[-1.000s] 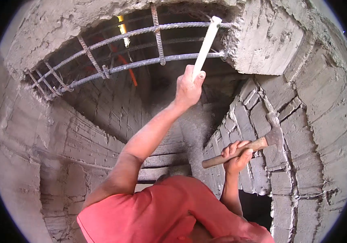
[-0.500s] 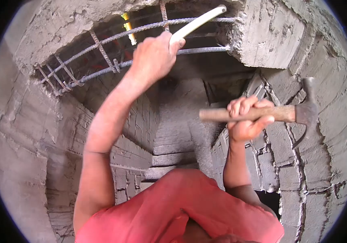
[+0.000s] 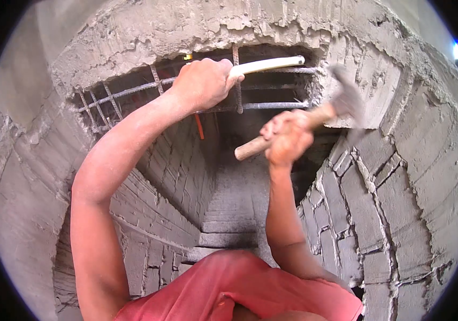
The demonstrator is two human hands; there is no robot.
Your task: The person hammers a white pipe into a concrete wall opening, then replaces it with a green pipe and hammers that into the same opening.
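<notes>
Brick walls (image 3: 379, 214): line the shaft, rough mortar joints.
Concrete slab (image 3: 186, 27): overhead, ragged broken edge around an opening.
Rebar (image 3: 132, 91): bare grid across the opening.
Hammer (image 3: 345, 99): wooden handle gripped tight by the right hand (image 3: 288, 136) fingers; blurred head at the opening's right edge.
White rod (image 3: 269, 65): left hand (image 3: 205, 80) fingers closed around it; tip at the opening's upper right corner.

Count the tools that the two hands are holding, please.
2. The white chisel is in the left hand, raised to the rebar; the hammer is in the right hand, just below it.
</notes>
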